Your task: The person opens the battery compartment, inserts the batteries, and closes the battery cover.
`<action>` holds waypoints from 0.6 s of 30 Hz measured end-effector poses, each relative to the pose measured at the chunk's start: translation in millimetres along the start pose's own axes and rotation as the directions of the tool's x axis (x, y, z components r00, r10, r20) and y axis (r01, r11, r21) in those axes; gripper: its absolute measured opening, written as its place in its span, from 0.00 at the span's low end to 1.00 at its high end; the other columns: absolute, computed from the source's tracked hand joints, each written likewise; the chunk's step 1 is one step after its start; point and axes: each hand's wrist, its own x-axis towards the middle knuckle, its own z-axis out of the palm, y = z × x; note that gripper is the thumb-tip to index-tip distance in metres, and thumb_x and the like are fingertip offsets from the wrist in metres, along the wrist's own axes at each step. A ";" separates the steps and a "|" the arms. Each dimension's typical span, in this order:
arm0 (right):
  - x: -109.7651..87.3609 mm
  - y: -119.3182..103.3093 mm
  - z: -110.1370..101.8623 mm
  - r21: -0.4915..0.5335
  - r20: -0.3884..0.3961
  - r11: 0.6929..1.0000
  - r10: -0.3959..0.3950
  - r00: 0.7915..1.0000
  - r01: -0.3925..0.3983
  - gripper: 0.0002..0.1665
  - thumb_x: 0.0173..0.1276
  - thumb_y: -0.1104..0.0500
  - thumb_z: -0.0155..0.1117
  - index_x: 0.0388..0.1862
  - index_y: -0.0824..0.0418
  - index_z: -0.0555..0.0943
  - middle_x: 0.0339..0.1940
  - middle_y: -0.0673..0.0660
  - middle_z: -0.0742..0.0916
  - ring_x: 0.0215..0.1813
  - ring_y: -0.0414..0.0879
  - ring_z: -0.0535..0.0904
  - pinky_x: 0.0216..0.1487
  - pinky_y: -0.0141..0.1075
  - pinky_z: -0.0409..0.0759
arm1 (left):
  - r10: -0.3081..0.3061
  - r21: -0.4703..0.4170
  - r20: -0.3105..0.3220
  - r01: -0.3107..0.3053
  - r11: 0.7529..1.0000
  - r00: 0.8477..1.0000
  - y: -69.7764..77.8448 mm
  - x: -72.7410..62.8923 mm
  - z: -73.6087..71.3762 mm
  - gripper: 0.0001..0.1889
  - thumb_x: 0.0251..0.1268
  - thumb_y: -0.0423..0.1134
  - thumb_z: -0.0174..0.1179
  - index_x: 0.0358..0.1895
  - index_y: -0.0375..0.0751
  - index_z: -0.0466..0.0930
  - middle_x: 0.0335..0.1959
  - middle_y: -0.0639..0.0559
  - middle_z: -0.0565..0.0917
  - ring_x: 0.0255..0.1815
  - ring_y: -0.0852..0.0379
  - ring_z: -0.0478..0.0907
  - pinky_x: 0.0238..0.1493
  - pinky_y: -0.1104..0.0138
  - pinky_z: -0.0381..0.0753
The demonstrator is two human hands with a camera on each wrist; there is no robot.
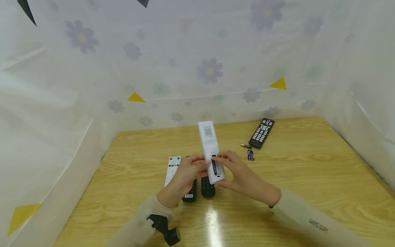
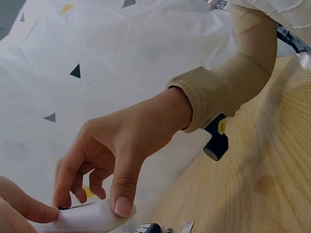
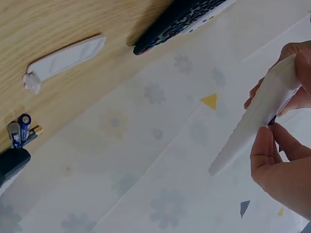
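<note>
A white remote control is held up over the table, its back facing the head camera. Its battery compartment lies uncovered, with a dark blue battery in it beside a bare slot. My left hand grips the remote's left side, thumb on the back next to the compartment. The right hand holds the lower end, with its thumb on the bottom edge and a forefinger at the top of the compartment. In the left wrist view, the right hand has its fingertips at a dark spot on the remote.
A white remote and two black remotes lie beneath the hands. At the back right lies a black remote beside loose batteries. A white battery cover rests on the table; a flowered sheet hangs behind.
</note>
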 end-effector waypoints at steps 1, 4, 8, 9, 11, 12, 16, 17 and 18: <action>-0.2 0.3 0.8 -0.023 0.000 1.000 -0.019 1.000 0.019 0.47 0.41 0.61 0.83 0.61 0.68 0.73 0.56 0.60 0.74 0.53 0.51 0.71 0.47 0.41 0.80 | 0.000 0.000 -0.002 0.000 1.000 1.000 0.0 0.2 0.2 0.19 0.68 0.30 0.58 0.59 0.25 0.72 0.51 0.34 0.82 0.46 0.51 0.82 0.49 0.59 0.83; -1.8 1.9 3.4 -0.074 -0.013 0.995 -0.072 0.997 0.071 0.46 0.42 0.60 0.83 0.62 0.70 0.74 0.55 0.61 0.74 0.51 0.50 0.70 0.43 0.40 0.79 | -0.001 0.005 -0.008 0.001 1.000 1.000 -0.4 0.5 0.5 0.18 0.68 0.30 0.58 0.59 0.26 0.73 0.50 0.35 0.82 0.45 0.52 0.82 0.48 0.59 0.83; -4.2 3.1 6.5 -0.158 -0.004 0.981 -0.111 0.994 0.109 0.44 0.48 0.54 0.80 0.63 0.70 0.74 0.55 0.60 0.75 0.52 0.51 0.70 0.45 0.43 0.78 | 0.003 0.008 -0.008 -0.003 1.000 1.000 -0.8 -0.1 -0.2 0.19 0.68 0.30 0.57 0.59 0.25 0.72 0.49 0.34 0.82 0.46 0.51 0.82 0.49 0.58 0.83; -4.4 3.1 7.0 -0.181 0.002 0.977 -0.114 0.993 0.113 0.43 0.50 0.52 0.78 0.63 0.69 0.74 0.55 0.60 0.75 0.53 0.52 0.70 0.46 0.44 0.78 | 0.001 0.007 -0.009 -0.001 1.000 1.000 -1.1 0.2 -0.4 0.19 0.68 0.30 0.57 0.59 0.25 0.72 0.49 0.34 0.82 0.46 0.51 0.82 0.49 0.58 0.83; -5.0 3.4 8.0 -0.214 0.014 0.970 -0.114 0.993 0.114 0.41 0.55 0.48 0.75 0.63 0.69 0.74 0.56 0.59 0.75 0.55 0.52 0.70 0.49 0.46 0.77 | 0.001 0.006 -0.006 -0.001 1.000 1.000 -2.3 0.4 -1.1 0.19 0.69 0.30 0.57 0.59 0.25 0.72 0.50 0.34 0.82 0.46 0.51 0.82 0.49 0.58 0.83; -5.4 4.0 8.4 -0.227 0.021 0.967 -0.116 0.993 0.118 0.40 0.58 0.46 0.72 0.63 0.68 0.74 0.56 0.59 0.75 0.55 0.52 0.70 0.49 0.46 0.77 | -0.004 0.003 -0.005 0.004 1.000 1.000 -3.0 0.7 -1.6 0.19 0.69 0.30 0.57 0.59 0.25 0.72 0.50 0.34 0.82 0.45 0.52 0.82 0.49 0.59 0.83; -6.7 9.3 6.2 -0.218 0.036 0.967 -0.129 0.991 0.134 0.38 0.65 0.41 0.62 0.64 0.66 0.74 0.55 0.60 0.75 0.53 0.53 0.70 0.46 0.45 0.77 | -0.019 -0.009 0.021 0.019 1.000 1.000 -6.0 1.8 -2.8 0.20 0.69 0.31 0.56 0.61 0.25 0.71 0.52 0.34 0.81 0.47 0.50 0.82 0.50 0.59 0.82; -6.8 11.8 4.0 -0.189 0.040 0.974 -0.122 0.992 0.127 0.36 0.67 0.41 0.60 0.65 0.65 0.74 0.55 0.60 0.74 0.52 0.52 0.70 0.45 0.43 0.76 | -0.021 -0.016 0.029 0.021 1.000 0.999 -6.3 2.0 -2.9 0.20 0.70 0.31 0.56 0.61 0.25 0.70 0.52 0.33 0.81 0.48 0.49 0.82 0.50 0.59 0.82; -6.7 14.7 1.3 -0.154 0.039 0.982 -0.104 0.994 0.109 0.34 0.68 0.43 0.60 0.65 0.63 0.74 0.55 0.59 0.74 0.51 0.51 0.70 0.44 0.42 0.76 | -0.020 -0.020 0.036 0.020 1.000 0.999 -6.5 2.4 -3.0 0.20 0.70 0.31 0.56 0.61 0.25 0.70 0.53 0.33 0.80 0.49 0.48 0.81 0.51 0.59 0.82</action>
